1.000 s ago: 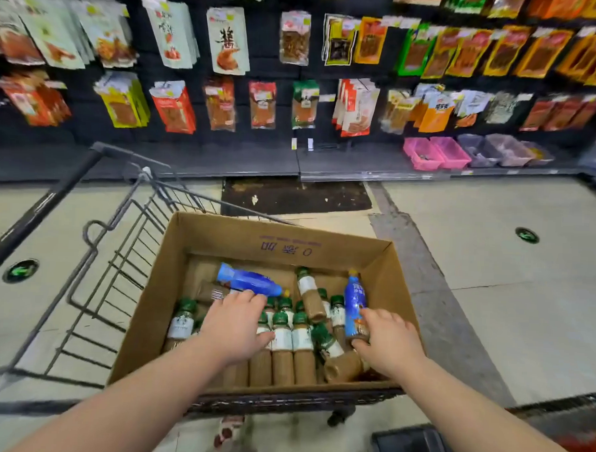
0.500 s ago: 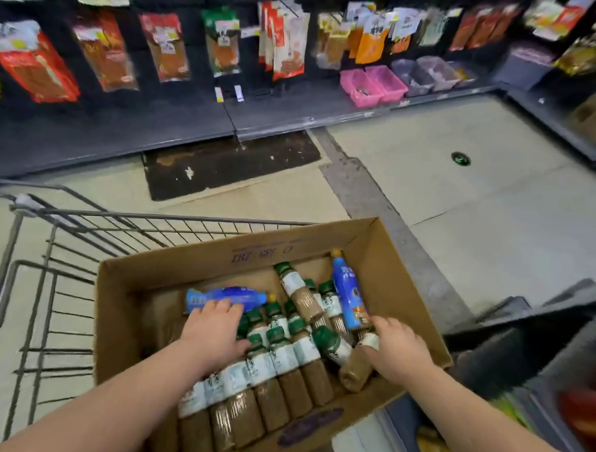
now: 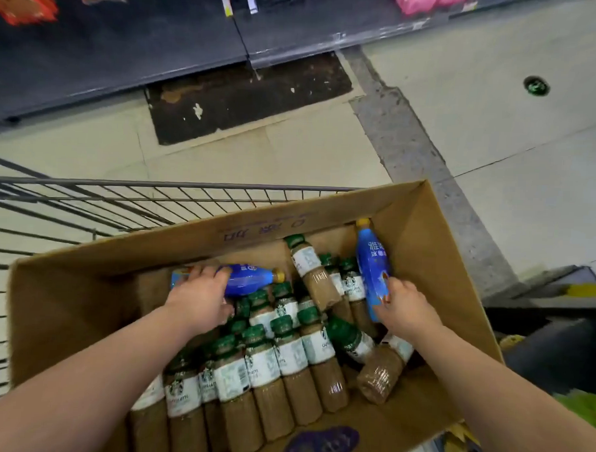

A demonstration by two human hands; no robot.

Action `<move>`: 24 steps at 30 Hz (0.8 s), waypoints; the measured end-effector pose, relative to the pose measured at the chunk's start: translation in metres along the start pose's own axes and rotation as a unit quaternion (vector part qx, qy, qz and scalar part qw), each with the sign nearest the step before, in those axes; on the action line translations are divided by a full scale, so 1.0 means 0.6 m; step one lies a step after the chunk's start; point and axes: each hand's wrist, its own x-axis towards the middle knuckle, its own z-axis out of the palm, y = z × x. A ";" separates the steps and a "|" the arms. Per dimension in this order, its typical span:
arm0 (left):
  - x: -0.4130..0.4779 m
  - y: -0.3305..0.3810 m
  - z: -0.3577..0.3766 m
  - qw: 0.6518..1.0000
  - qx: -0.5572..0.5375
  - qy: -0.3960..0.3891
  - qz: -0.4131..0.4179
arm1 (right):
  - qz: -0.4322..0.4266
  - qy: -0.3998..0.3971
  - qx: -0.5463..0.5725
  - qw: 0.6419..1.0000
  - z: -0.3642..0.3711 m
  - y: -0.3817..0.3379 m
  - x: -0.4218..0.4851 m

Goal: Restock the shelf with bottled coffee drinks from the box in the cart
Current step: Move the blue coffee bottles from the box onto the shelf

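Two hands in the box (image 3: 434, 251): left hand (image 3: 199, 300) fingers curl over the lying blue bottle (image 3: 251, 280); right hand (image 3: 405, 307) grasps another blue bottle (image 3: 371, 262). Brown coffee bottles (image 3: 285, 360) lie packed between. Risk: lifting could topple loose bottles. Versus earlier, both hands are farther forward, the cart (image 3: 155, 200) nearer.

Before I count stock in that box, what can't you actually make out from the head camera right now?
- Brown coffee bottles: total count, since both forearms cover some.
- Left hand on the lying blue bottle: grip unclear, fingers hide the contact.
- Cardboard box: near wall cut off by the frame's bottom edge.
- Shelf to restock: out of view.
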 end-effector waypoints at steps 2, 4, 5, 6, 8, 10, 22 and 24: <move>0.024 0.005 0.006 1.000 -0.005 -0.001 -0.007 | 0.004 -0.006 0.017 1.000 0.007 0.002 0.029; 0.048 0.011 0.014 1.000 0.003 -0.001 -0.007 | 0.006 -0.012 0.042 0.999 0.015 0.003 0.056; 0.060 0.015 0.018 1.000 0.009 -0.004 -0.007 | 0.009 -0.010 0.058 0.998 0.020 0.004 0.068; 0.071 0.018 0.020 1.000 0.011 -0.010 -0.009 | 0.013 -0.004 0.078 0.997 0.026 0.005 0.078; 0.093 0.021 0.024 0.999 -0.002 -0.030 -0.019 | 0.019 0.015 0.124 0.992 0.036 0.005 0.095; 0.110 0.020 0.024 0.998 -0.019 -0.043 -0.036 | 0.029 0.029 0.158 0.987 0.042 0.004 0.108; 0.141 0.023 0.024 0.994 0.071 -0.080 -0.032 | 0.145 0.012 0.256 0.956 0.048 -0.006 0.149; 0.144 0.023 0.028 0.993 0.088 -0.070 -0.034 | 0.159 0.014 0.278 0.947 0.051 -0.005 0.148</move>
